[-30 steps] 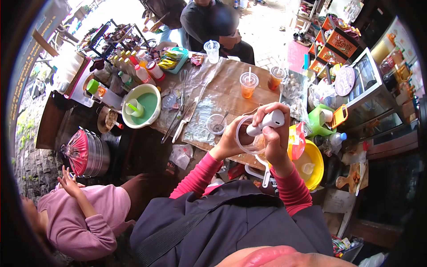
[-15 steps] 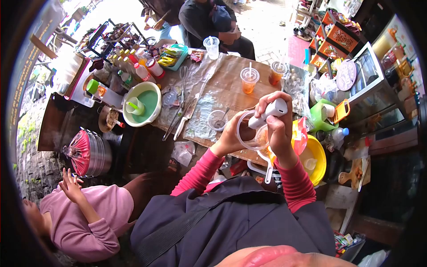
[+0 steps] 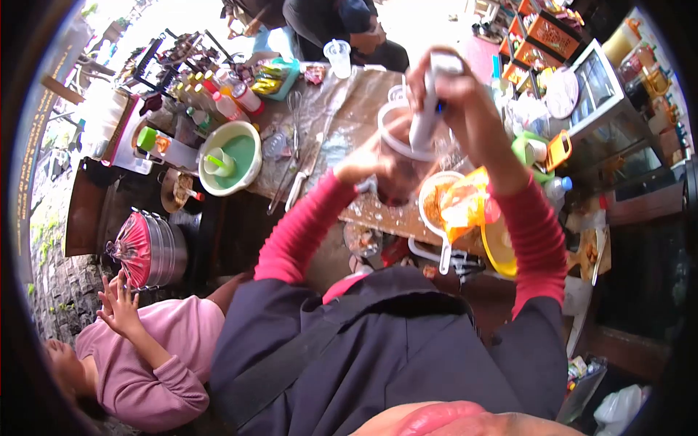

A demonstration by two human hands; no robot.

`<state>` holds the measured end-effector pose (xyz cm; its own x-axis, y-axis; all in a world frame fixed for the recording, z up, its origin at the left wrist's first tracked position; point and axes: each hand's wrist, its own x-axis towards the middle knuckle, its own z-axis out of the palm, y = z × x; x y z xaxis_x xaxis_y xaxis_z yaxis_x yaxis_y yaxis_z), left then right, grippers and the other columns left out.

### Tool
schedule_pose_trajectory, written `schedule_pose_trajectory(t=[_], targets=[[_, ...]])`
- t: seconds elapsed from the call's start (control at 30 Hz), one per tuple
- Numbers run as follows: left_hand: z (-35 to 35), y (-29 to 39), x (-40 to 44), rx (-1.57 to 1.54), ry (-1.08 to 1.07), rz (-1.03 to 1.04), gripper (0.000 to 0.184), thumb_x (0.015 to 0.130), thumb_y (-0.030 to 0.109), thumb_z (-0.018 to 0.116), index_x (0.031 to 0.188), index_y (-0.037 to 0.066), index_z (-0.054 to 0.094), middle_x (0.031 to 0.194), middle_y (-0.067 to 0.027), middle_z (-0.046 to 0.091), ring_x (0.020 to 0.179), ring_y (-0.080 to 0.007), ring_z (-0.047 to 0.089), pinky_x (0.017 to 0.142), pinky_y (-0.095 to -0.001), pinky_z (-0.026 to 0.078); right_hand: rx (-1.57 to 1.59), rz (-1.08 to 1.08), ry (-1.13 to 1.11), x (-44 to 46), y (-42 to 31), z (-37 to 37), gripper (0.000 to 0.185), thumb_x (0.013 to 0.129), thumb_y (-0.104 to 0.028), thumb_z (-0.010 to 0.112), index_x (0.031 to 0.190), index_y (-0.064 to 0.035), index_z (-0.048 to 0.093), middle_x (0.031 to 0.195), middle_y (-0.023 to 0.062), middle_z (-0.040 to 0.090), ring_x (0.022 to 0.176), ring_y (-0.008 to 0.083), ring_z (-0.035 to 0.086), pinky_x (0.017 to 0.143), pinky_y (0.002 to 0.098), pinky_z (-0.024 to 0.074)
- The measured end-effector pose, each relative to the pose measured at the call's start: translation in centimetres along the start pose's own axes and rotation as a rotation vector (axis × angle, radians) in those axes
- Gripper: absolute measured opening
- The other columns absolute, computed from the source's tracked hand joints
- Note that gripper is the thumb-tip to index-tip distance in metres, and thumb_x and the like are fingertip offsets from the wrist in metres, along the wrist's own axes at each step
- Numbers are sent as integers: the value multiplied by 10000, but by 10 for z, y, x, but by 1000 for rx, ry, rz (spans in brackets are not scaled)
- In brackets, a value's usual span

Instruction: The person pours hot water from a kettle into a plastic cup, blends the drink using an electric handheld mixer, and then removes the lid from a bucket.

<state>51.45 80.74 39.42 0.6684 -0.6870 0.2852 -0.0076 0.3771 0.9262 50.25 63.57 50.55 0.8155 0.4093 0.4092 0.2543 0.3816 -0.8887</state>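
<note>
My left hand [image 3: 374, 161] is wrapped round a clear plastic cup [image 3: 396, 131] held over the table. In my right hand [image 3: 458, 87], blurred by motion, is a white handheld device [image 3: 425, 120] whose lower end is at the cup's mouth. A small blue light shows on the device. What the cup holds is too blurred to make out. Below my right wrist lie a white-handled strainer [image 3: 445, 243] with orange-brown contents and an orange plastic packet [image 3: 467, 203].
A whitish basin [image 3: 251, 163] of green liquid stands left, near bottles and a knife [image 3: 297, 190]. An empty cup [image 3: 338, 59] is at the table's far edge [image 3: 378, 80]. A yellow basin [image 3: 500, 247] is at right. One person [image 3: 156, 349] sits left; another [image 3: 320, 25] is beyond the table.
Both my hands have risen away from my body with the cup and the device. The strainer and packet show more fully. The view has shifted slightly.
</note>
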Motion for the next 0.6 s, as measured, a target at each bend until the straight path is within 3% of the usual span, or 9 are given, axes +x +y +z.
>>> schedule_pose_trajectory(t=[0.07, 0.13, 0.17, 0.27, 0.3, 0.6], targets=[[-28, -16, 24, 354, -149, 116, 941, 635, 613, 749, 1298, 28, 427, 1227, -91, 507, 1078, -182, 535, 940, -321, 430, 66, -25, -50, 19, -4, -9, 269, 858, -118, 448, 1110, -28, 466, 848, 65, 522, 765, 136, 514, 731, 258, 430], [-39, -22, 35, 86, -70, -32, 961, 678, 686, 661, 1316, 13, 414, 1191, -100, 529, 1026, -180, 552, 903, -310, 450, 221, 73, -10, 32, -24, -4, 247, 853, -124, 423, 1060, -21, 511, 872, 102, 588, 771, 216, 589, 762, 344, 485], [-38, -18, 38, 91, -132, 99, 1011, 694, 758, 576, 1328, -6, 391, 1149, -131, 556, 984, -206, 573, 863, -331, 479, 258, 99, -6, 36, -33, -1, 222, 859, -130, 421, 1028, -23, 517, 855, 104, 590, 764, 216, 590, 763, 349, 486], [-1, 23, 39, -144, -185, 110, 1025, 706, 786, 521, 1323, -20, 384, 1153, -168, 563, 991, -247, 587, 861, -373, 495, 264, 91, -18, 44, -41, -1, 180, 888, -160, 418, 946, -31, 528, 810, 102, 596, 761, 217, 593, 769, 364, 486], [-2, 23, 45, -73, -190, 127, 1116, 676, 850, 445, 1361, -20, 314, 1084, -215, 556, 910, -325, 589, 806, -431, 512, 252, 56, 39, 46, -43, 1, 183, 899, -175, 419, 938, -34, 528, 806, 100, 599, 761, 216, 595, 767, 365, 487], [-4, 28, 49, -197, -236, 95, 1103, 653, 838, 498, 1362, 6, 345, 1071, -209, 559, 919, -325, 589, 811, -436, 516, 135, -80, 174, 52, -60, 4, 216, 920, -212, 417, 964, -41, 542, 758, 77, 599, 711, 198, 587, 714, 351, 500]])
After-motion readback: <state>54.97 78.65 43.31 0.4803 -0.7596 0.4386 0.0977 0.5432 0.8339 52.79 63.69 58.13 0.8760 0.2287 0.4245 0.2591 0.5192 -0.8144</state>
